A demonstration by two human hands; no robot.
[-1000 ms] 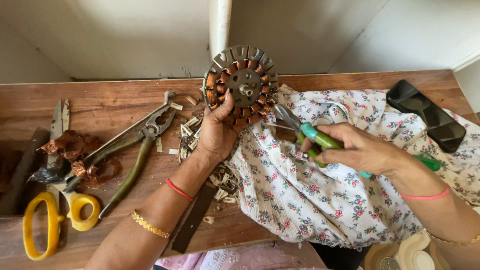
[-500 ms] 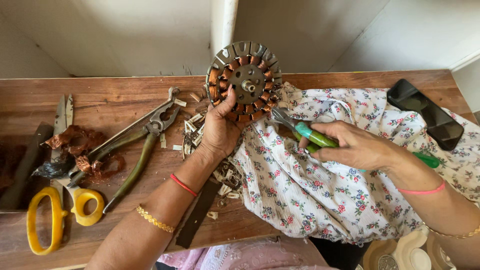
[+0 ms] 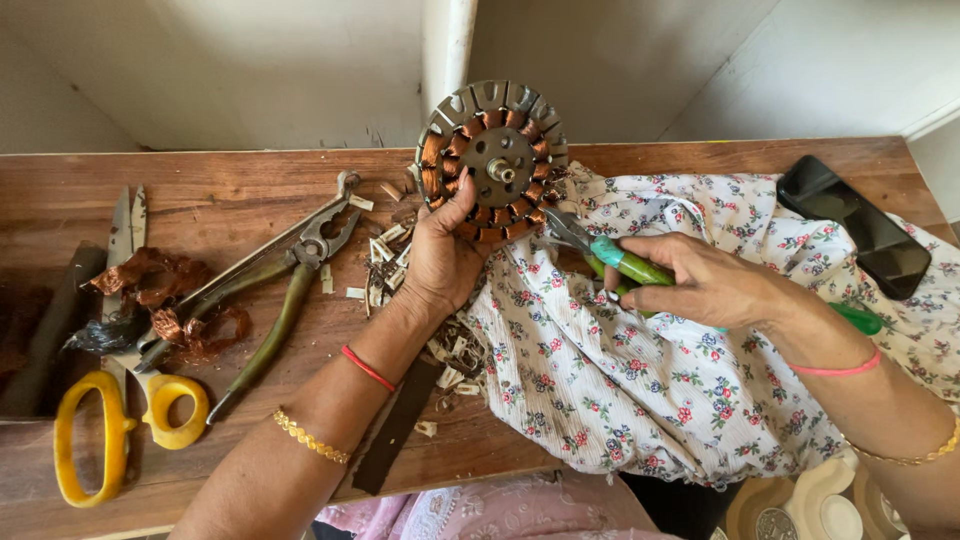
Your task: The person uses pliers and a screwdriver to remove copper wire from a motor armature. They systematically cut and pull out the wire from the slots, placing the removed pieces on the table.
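Above table: L hand point(image 3: 440, 260) grips stator point(image 3: 492, 160); R hand point(image 3: 700, 280) clasps pliers point(image 3: 625, 262) beside.

Dull grey metal stator point(image 3: 492, 160) with glossy copper windings, matt floral cotton cloth point(image 3: 640, 380), worn scuffed wooden table point(image 3: 200, 200).

Left hand point(image 3: 440, 262) props a copper-wound stator point(image 3: 492, 160) upright; right hand point(image 3: 700, 280) grips green-handled pliers point(image 3: 625, 262).
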